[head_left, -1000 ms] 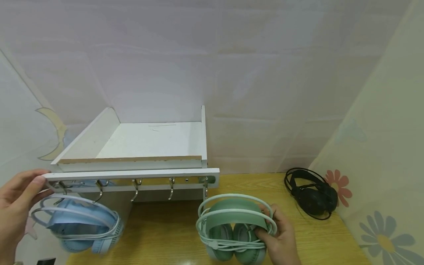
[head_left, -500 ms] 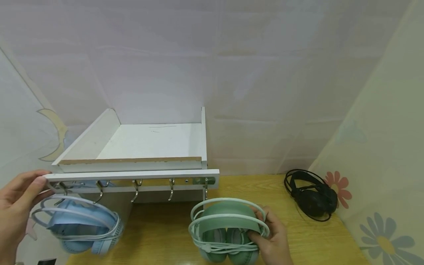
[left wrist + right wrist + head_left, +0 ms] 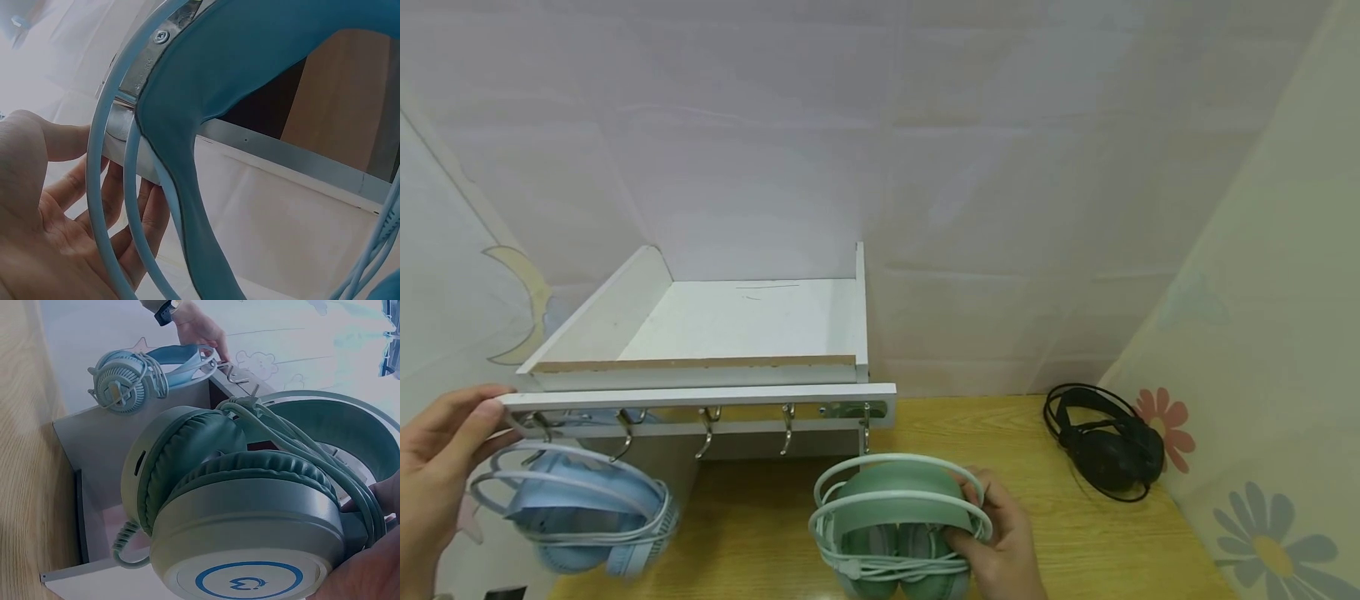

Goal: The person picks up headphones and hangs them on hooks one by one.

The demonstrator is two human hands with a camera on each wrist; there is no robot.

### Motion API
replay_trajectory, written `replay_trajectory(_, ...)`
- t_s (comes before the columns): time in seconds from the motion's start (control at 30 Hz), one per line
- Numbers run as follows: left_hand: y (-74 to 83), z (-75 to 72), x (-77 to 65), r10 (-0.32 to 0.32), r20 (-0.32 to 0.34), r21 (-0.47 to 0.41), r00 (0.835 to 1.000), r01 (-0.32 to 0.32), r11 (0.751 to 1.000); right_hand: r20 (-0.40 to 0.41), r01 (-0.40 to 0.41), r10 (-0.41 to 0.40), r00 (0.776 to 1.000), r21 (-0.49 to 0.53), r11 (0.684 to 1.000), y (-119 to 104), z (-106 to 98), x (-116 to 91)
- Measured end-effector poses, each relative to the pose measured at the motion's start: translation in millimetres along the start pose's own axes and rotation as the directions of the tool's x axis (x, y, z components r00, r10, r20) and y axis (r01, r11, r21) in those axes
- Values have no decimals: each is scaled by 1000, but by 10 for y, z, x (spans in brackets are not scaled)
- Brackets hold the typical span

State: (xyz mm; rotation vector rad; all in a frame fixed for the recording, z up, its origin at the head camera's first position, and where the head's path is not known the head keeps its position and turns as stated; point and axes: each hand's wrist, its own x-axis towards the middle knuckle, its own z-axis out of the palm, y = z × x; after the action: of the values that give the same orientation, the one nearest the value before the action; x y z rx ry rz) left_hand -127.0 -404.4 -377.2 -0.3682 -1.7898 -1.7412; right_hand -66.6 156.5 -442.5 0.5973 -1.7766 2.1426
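Observation:
A pair of green headphones (image 3: pixel 904 508), its cable wound around it, is held by my right hand (image 3: pixel 1003 546) at the right side of the band. It is in front of and below the right end of a white hook rail (image 3: pixel 715 395). Blue headphones (image 3: pixel 583 492) hang from the rail's left end, tilted, with their cable also wrapped. My left hand (image 3: pixel 448 458) grips that left end, thumb in front. In the left wrist view, the blue band (image 3: pixel 181 106) partly covers the rail and fingers. The green ear cups (image 3: pixel 250 531) fill the right wrist view.
Behind the rail stands a white open-topped shelf (image 3: pixel 737 321) on a wooden table (image 3: pixel 1097 542). Black headphones (image 3: pixel 1108 442) lie at the right by the flowered wall sheet. Several metal hooks (image 3: pixel 706 433) stick out from the rail.
My right hand has moved the green headphones left and slightly down in the head view. My left hand and the blue headphones have stayed in place.

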Motion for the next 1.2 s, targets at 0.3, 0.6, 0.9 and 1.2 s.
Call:
replay_trajectory(0.3, 24, 43, -4, -4, -32, 11, 999, 4, 1000, 25, -34, 33, 999, 15, 999, 29, 101, 7)
replay_trajectory(0.6, 17, 35, -3, 3, -34, 18, 999, -2, 1000, 120, -77, 68, 990, 72, 994, 18, 233, 40)
replay_trajectory(0.9, -10, 18, -8, -13, -42, 24, 999, 14, 1000, 108, -158, 149, 983, 72, 985, 0, 318, 53)
replay_trajectory(1.2, -42, -30, 4, -17, -53, 43, 998, 19, 999, 95, -125, 120, 988, 48, 991, 39, 360, 81)
